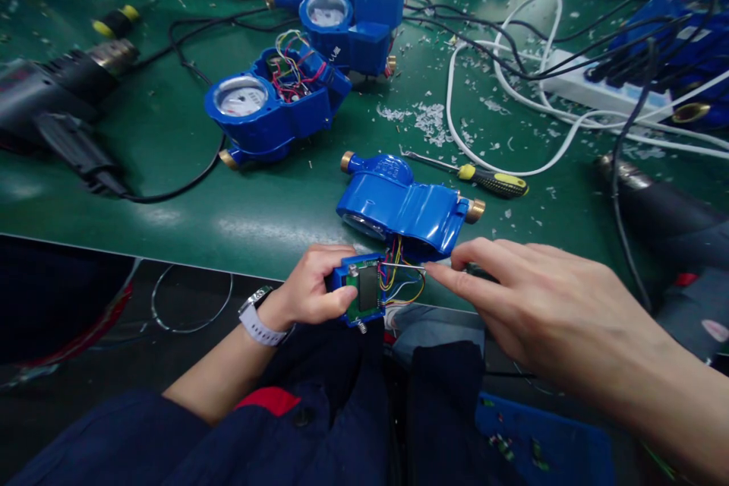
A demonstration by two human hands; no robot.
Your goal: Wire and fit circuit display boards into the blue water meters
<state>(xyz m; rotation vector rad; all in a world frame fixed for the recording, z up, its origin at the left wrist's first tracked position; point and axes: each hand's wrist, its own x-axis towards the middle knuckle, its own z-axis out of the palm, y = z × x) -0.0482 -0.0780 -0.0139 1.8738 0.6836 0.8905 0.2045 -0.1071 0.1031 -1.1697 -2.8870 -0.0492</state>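
My left hand (316,288) is closed around a small blue housing with a green circuit board and grey display (367,290), thumb on the board's left side. Several coloured wires (407,281) run from its right side toward a blue water meter (399,201), which lies tipped over at the table's front edge with brass threaded ends. My right hand (506,288) grips a screwdriver (403,266). Its thin metal shaft points left, with the tip at the board's upper right edge; the fingers mostly hide the handle.
Behind lie an opened water meter (273,102) with exposed wires and another blue meter (353,19). A yellow-black screwdriver (493,178) rests beyond the tipped meter. Heat guns (62,91) sit left and right (666,201). White cable loops reach a power strip (607,83). Plastic scraps litter the green table (273,216).
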